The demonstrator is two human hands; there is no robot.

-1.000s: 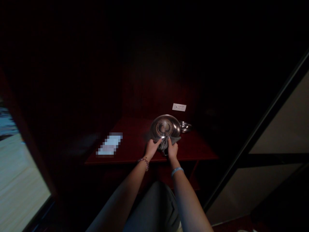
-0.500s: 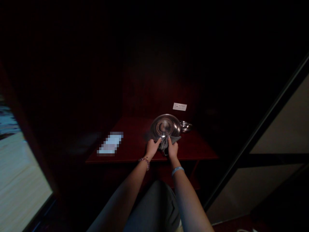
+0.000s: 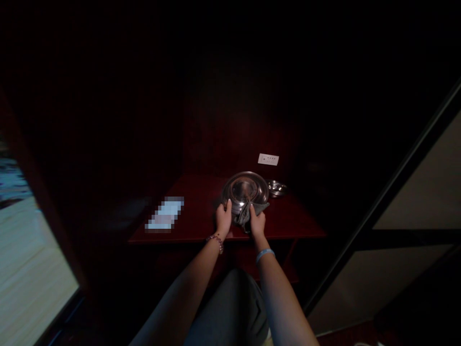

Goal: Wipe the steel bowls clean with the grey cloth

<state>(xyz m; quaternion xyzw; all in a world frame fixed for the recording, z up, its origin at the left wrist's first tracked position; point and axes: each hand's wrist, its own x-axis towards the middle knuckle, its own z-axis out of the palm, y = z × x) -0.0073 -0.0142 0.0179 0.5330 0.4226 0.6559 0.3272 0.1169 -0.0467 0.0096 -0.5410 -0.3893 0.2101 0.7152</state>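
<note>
A round, shiny metal basin (image 3: 247, 186), tilted with its underside facing me, is held over the dark red desk top. My left hand (image 3: 224, 218) grips its near-left rim, thumb on top. My right hand (image 3: 258, 222) pinches a grey cloth (image 3: 244, 217) against the near-right rim, the cloth bunched between the two hands and spread a little to the right. Both hands are closed; the fingers under the rim are hidden. Behind the basin's right side lie other metal bowls or plates (image 3: 277, 188), partly covered by it.
The red desk top (image 3: 201, 226) ends just in front of my wrists. A pixelated bright rectangle (image 3: 164, 214) lies on its left part. A white wall socket (image 3: 268, 159) sits on the back panel. Dark panels rise on both sides.
My left hand has shifted left along the rim, away from the cloth. The basin has moved slightly left and tilted a bit. My right hand stays on the cloth.
</note>
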